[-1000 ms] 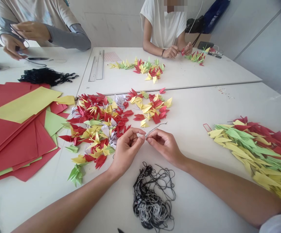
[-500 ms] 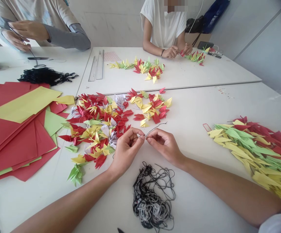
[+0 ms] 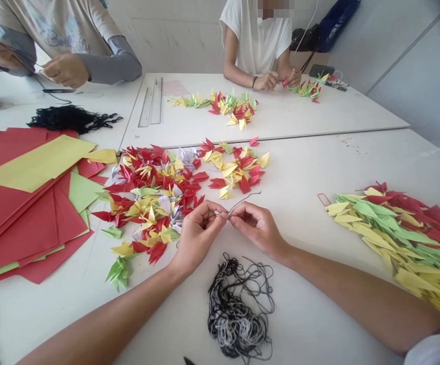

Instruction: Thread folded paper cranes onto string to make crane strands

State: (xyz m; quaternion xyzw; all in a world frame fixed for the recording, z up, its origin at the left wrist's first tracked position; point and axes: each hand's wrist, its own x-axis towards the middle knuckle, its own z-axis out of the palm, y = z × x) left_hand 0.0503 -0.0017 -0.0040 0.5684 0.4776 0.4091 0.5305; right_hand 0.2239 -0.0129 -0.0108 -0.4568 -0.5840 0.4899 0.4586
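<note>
My left hand (image 3: 197, 234) and my right hand (image 3: 257, 228) meet fingertip to fingertip above the white table (image 3: 319, 167). Both pinch a thin dark thread (image 3: 245, 199) whose free end arcs up and to the right. What else sits in the left pinch is too small to make out. A tangle of black and grey thread (image 3: 239, 309) lies just below my wrists. A heap of small red, yellow and green folded paper cranes (image 3: 159, 195) spreads out to the left of and beyond my hands.
Red, yellow and green paper sheets (image 3: 26, 197) are stacked at the left. A row of strung cranes (image 3: 406, 238) lies at the right. Two other people work at the far tables, with more cranes (image 3: 229, 105), rulers (image 3: 152, 106) and black cord (image 3: 70, 119).
My hands have hardly moved. The person at the far left has spread their hands apart, pulling a thread between them.
</note>
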